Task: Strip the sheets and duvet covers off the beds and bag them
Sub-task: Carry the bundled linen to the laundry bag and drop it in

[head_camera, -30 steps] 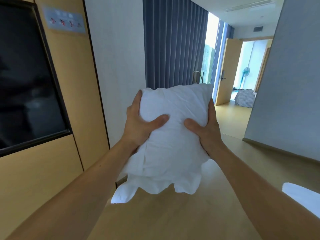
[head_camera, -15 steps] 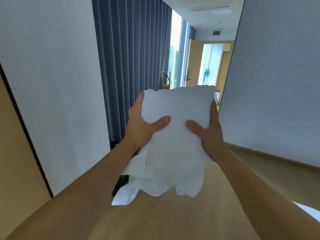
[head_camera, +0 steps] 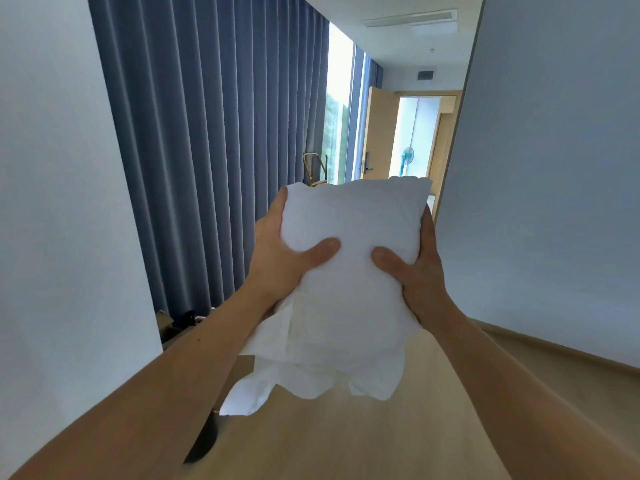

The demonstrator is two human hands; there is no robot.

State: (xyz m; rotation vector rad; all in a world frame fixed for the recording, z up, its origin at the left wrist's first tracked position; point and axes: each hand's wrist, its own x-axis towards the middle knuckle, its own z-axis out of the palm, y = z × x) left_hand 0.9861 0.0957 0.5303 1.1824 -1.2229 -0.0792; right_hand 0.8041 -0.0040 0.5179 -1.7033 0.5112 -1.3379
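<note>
A white pillow (head_camera: 349, 271) in a loose white case is held up at arm's length in the middle of the view. My left hand (head_camera: 280, 258) grips its left side, thumb pressed into the front. My right hand (head_camera: 415, 268) grips the right side the same way. The open end of the case (head_camera: 277, 382) hangs in crumpled folds below the hands. No bed or bag is in view.
Dark blue curtains (head_camera: 214, 150) cover the left wall beside a bright window (head_camera: 337, 109). A grey wall (head_camera: 554, 168) runs along the right. Ahead, an open wooden door (head_camera: 375, 136) leads to a room with a standing fan (head_camera: 406, 161). Light wood floor (head_camera: 346, 438) lies below.
The view has swung right, away from the wood panel and dark screen, toward the curtains and the doorway. Both hands keep the same grip on the pillow.
</note>
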